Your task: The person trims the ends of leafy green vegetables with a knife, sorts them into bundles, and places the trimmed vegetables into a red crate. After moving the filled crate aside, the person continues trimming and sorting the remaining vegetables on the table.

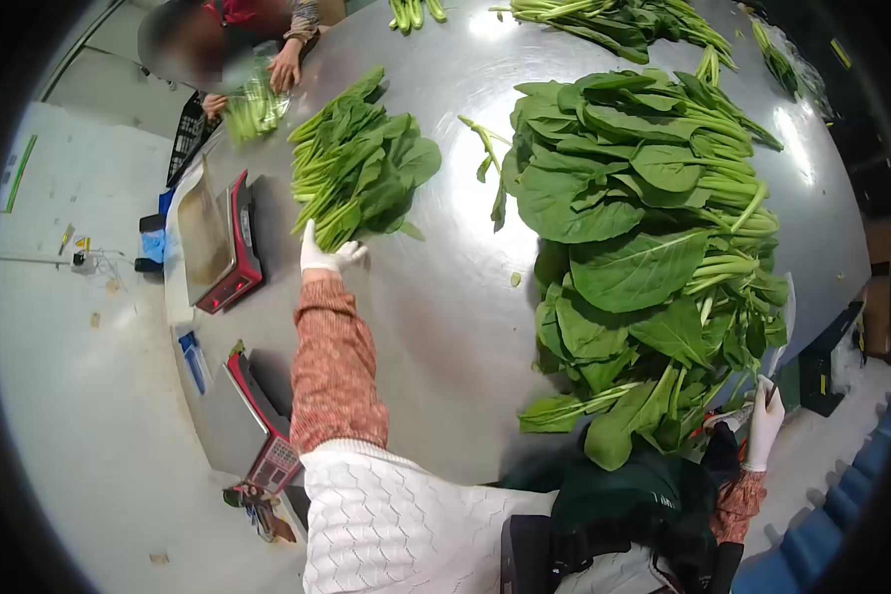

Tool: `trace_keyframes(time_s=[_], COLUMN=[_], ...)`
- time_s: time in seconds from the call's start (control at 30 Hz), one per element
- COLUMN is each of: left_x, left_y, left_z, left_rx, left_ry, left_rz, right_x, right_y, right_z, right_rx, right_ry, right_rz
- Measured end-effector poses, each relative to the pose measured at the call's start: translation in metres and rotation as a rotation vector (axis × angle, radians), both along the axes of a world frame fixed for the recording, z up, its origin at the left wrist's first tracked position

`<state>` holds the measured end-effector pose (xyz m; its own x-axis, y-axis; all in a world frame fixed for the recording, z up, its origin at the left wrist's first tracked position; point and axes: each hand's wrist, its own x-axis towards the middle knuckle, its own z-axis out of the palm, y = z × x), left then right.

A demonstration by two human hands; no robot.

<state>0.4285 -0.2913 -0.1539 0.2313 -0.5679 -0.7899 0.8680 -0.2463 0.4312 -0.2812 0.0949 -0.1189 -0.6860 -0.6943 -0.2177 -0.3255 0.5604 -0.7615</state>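
Note:
My left hand (332, 259), in a white glove, reaches forward to the near end of a small pile of leafy greens (366, 163). Its thumb and fingers are around the lowest stems, and some fingertips are hidden by them. At the lower right, my white-gloved right hand (764, 426) is closed beside the table edge. From it rises a narrow pale blade, apparently a knife (788, 312), along the stem side of a large heap of leafy greens (643, 218). The knife's handle is mostly covered by my fingers.
Two red-framed scales (236, 243) (267, 436) stand along the left of the metal table (465, 346). Across the far left corner, another person's hands (285, 67) hold bagged greens (255, 111). More greens (614, 22) lie at the far edge. A loose sprig (487, 144) lies between the piles.

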Motion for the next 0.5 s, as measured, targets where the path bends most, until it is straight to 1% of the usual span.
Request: trace_keyframes(time_s=[0.03,0.07,0.1,0.17,0.2,0.27,0.37,0.4,0.43,0.47,0.5], left_x=[-0.006,-0.029,-0.022,0.003,0.007,0.007,0.030,0.041,0.039,0.035,0.022], left_y=[0.003,0.007,0.002,-0.012,-0.028,-0.051,-0.110,-0.127,-0.133,-0.138,-0.127], left_z=[-0.009,0.002,-0.005,-0.023,-0.022,-0.022,-0.040,-0.049,-0.048,-0.045,-0.035], left_rx=[0.010,0.030,0.058,-0.093,0.011,-0.075,-0.209,-0.261,-0.276,-0.246,-0.161], left_ry=[0.069,0.005,-0.023,0.032,0.019,-0.075,-0.122,-0.189,-0.576,-0.990,-1.733], left_rz=[-0.007,0.059,0.010,-0.133,-0.032,-0.022,0.063,0.038,-0.223,-0.418,-0.938], right_x=[0.003,0.005,0.007,0.011,0.014,0.013,0.025,0.031,0.035,0.035,0.031], right_y=[0.000,0.001,0.002,0.002,0.002,0.004,-0.003,-0.007,-0.011,-0.016,-0.012], right_z=[0.001,0.002,0.003,0.008,0.009,0.006,0.007,0.011,0.015,0.018,0.013], right_rx=[-0.003,-0.002,0.001,-0.002,-0.004,0.024,0.019,0.018,0.034,0.056,0.040], right_ry=[-0.005,-0.009,-0.014,-0.030,-0.041,-0.046,-0.065,-0.072,-0.056,-0.041,-0.031], right_rz=[-0.004,-0.007,-0.009,-0.011,-0.011,-0.003,-0.025,-0.043,-0.010,0.016,0.032])
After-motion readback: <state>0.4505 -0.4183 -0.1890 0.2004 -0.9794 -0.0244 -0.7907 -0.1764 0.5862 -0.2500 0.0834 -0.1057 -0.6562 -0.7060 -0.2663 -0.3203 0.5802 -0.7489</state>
